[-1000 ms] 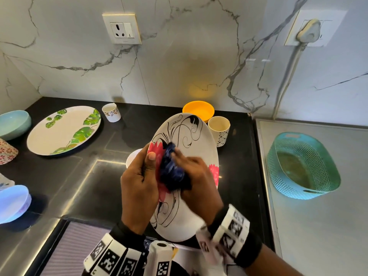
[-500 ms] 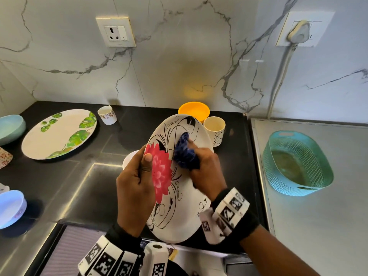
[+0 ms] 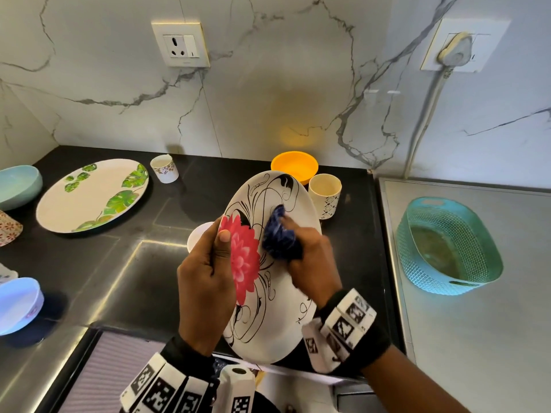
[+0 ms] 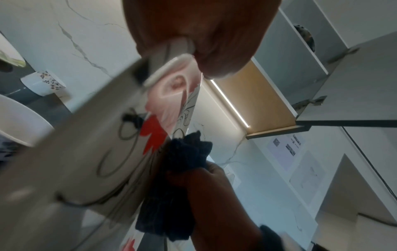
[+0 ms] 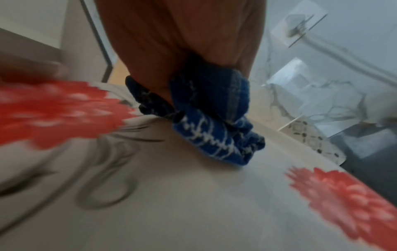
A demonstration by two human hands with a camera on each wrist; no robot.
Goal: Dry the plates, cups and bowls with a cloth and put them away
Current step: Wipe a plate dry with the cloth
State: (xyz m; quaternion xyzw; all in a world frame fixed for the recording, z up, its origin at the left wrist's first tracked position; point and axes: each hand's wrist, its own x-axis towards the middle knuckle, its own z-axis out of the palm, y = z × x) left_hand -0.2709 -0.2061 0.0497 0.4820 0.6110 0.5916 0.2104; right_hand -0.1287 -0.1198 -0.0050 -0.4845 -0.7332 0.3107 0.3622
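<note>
- our right hand (image 3: pixel 310 257) is curled around a bunched blue cloth (image 3: pixel 280 236) and presses it on the face of the flower plate (image 3: pixel 280 308), on the upper half, just beside the red flower.
- our left hand (image 3: pixel 205 281) grips the left rim of the flower plate, thumb on the face and fingers behind, as the left wrist view shows; the plate is tilted up above the black counter (image 3: pixel 119 263), not resting on it.
- we judge the flower plate stiff, smooth and rather light, maybe slippery if wet, and it can break if it falls; the rim is the good place to hold, with the thumb well over the edge.
- the cloth is soft and folds easily, so it follows the curve of the plate.
- behind the flower plate, close to its far rim, stand a cream cup (image 3: pixel 324 198) and an orange bowl (image 3: pixel 294 166); a white dish (image 3: pixel 198 238) lies just left of it, partly hidden.
- far left of the flower plate are a leaf plate (image 3: pixel 92 195), a small cup (image 3: pixel 164 168), a pale blue bowl (image 3: pixel 18 186) and a white bowl (image 3: pixel 18 305).
- right of the flower plate, on the steel surface (image 3: pixel 477 338), sits a teal basket (image 3: pixel 447 245), with free room around it.
- we think turning the plate needs care near the cream cup.
</note>
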